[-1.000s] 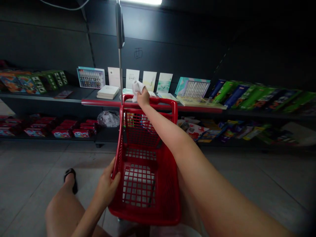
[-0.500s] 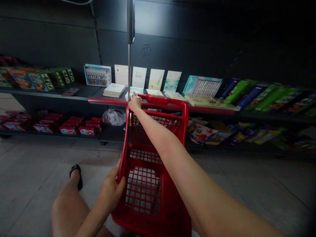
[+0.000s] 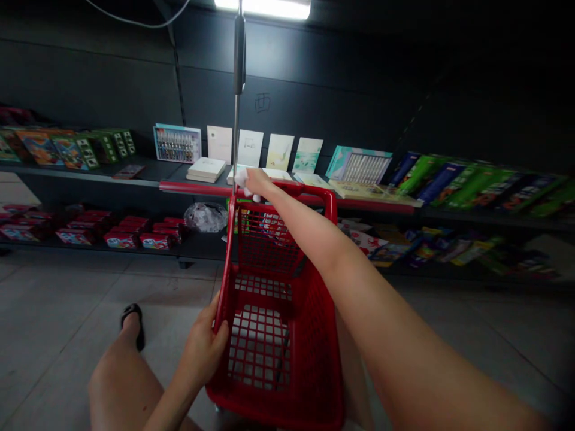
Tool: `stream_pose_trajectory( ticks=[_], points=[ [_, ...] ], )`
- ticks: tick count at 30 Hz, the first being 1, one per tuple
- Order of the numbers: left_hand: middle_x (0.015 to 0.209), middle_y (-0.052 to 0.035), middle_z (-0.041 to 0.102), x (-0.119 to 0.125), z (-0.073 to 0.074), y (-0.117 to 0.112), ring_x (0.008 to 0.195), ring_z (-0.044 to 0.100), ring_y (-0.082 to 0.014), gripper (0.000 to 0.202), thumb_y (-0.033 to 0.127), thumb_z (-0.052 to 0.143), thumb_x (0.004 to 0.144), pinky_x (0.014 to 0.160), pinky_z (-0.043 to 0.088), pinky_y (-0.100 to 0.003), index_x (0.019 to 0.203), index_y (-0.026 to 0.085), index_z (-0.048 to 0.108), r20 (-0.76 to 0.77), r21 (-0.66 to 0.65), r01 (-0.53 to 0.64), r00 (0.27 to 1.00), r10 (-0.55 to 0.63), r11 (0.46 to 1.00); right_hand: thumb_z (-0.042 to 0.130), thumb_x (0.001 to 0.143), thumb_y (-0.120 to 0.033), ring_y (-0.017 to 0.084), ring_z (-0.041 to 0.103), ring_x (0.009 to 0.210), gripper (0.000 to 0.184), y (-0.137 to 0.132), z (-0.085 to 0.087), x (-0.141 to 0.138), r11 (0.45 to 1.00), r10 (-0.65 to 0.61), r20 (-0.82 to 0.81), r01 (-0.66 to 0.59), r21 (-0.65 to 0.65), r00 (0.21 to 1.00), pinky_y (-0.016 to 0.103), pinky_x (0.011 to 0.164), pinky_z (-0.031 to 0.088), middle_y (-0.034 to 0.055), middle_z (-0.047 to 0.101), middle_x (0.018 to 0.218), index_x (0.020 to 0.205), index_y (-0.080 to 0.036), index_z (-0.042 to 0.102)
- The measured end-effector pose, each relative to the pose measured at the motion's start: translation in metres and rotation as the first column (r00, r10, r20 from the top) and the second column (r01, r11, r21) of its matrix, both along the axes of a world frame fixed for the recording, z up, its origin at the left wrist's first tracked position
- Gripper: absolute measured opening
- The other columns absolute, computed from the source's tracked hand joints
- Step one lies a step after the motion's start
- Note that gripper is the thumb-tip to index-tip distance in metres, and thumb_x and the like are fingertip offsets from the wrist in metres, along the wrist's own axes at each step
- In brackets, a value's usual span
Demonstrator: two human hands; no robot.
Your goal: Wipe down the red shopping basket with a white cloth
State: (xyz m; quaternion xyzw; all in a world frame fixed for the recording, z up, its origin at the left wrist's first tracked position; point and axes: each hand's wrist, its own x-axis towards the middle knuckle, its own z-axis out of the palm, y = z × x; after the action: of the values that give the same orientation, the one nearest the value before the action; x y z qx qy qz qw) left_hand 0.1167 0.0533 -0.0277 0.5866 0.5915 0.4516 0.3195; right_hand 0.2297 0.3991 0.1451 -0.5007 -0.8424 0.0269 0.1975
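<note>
A red plastic shopping basket [image 3: 274, 335] stands in front of me on the grey floor, its mesh bottom bare. My left hand [image 3: 204, 347] grips its near left rim, fingers wrapped over the edge. My right arm reaches across the basket, and my right hand [image 3: 257, 182] is closed on a small white cloth [image 3: 242, 178] pressed against the far rim at its left corner. A metal pole [image 3: 237, 90] rises just behind that corner.
Dark shelves run along the back wall: white cards and notebooks [image 3: 206, 169] in the middle, green boxes [image 3: 449, 176] right, red boxes [image 3: 130, 232] on the lower left shelf. A crumpled plastic bag [image 3: 205, 216] lies under the upper shelf. My left leg and black sandal [image 3: 132, 320] are at lower left.
My right hand slid the white cloth along the basket's far rim, first left to the corner, then slightly right. The left hand kept its grip on the near rim.
</note>
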Motion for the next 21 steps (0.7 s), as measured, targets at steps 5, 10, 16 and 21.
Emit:
stream_pose_trajectory(
  ticks=[5, 10, 16, 21],
  points=[
    [0.135, -0.0069, 0.056, 0.002, -0.01, 0.001, 0.129, 0.046, -0.0243, 0.06, 0.025, 0.053, 0.072, 0.112, 0.03, -0.038, 0.132, 0.016, 0.052, 0.289, -0.06, -0.087, 0.952, 0.1, 0.994, 0.031, 0.091, -0.012, 0.024, 0.055, 0.106, 0.036, 0.02, -0.008, 0.017, 0.884, 0.06, 0.474, -0.267, 0.384, 0.878, 0.042, 0.095, 0.039, 0.015, 0.064, 0.111, 0.111, -0.008, 0.06],
    [0.128, -0.009, 0.062, -0.002, -0.014, -0.001, 0.12, 0.054, -0.0275, 0.065, 0.027, 0.06, 0.066, 0.107, 0.037, -0.04, 0.129, 0.013, 0.055, 0.48, -0.161, -0.12, 0.858, 0.183, 0.98, 0.037, 0.088, -0.017, 0.027, 0.051, 0.108, 0.033, 0.03, -0.032, 0.048, 0.847, 0.065, 0.779, -0.447, 0.287, 0.624, 0.048, 0.097, 0.033, 0.0132, 0.067, 0.103, 0.093, -0.01, 0.069],
    [0.112, -0.0076, 0.069, -0.017, -0.009, -0.003, 0.114, 0.058, -0.0278, 0.063, 0.025, 0.064, 0.06, 0.101, 0.044, -0.037, 0.122, 0.014, 0.062, 0.466, -0.177, -0.16, 0.855, 0.226, 0.971, 0.038, 0.09, -0.017, 0.028, 0.051, 0.106, 0.033, 0.014, -0.024, 0.071, 0.836, 0.061, 0.807, -0.472, 0.28, 0.587, 0.045, 0.092, 0.035, 0.0135, 0.068, 0.103, 0.094, -0.01, 0.069],
    [0.109, -0.0075, 0.071, -0.021, -0.004, -0.004, 0.109, 0.061, -0.0283, 0.066, 0.026, 0.064, 0.06, 0.094, 0.049, -0.038, 0.124, 0.013, 0.06, 0.478, -0.187, -0.126, 0.855, 0.202, 0.974, 0.032, 0.095, -0.02, 0.029, 0.04, 0.122, 0.039, -0.012, -0.012, 0.125, 0.846, 0.185, 0.785, -0.502, 0.178, 0.591, 0.044, 0.098, 0.029, 0.0174, 0.061, 0.118, 0.107, -0.011, 0.067]
  ],
)
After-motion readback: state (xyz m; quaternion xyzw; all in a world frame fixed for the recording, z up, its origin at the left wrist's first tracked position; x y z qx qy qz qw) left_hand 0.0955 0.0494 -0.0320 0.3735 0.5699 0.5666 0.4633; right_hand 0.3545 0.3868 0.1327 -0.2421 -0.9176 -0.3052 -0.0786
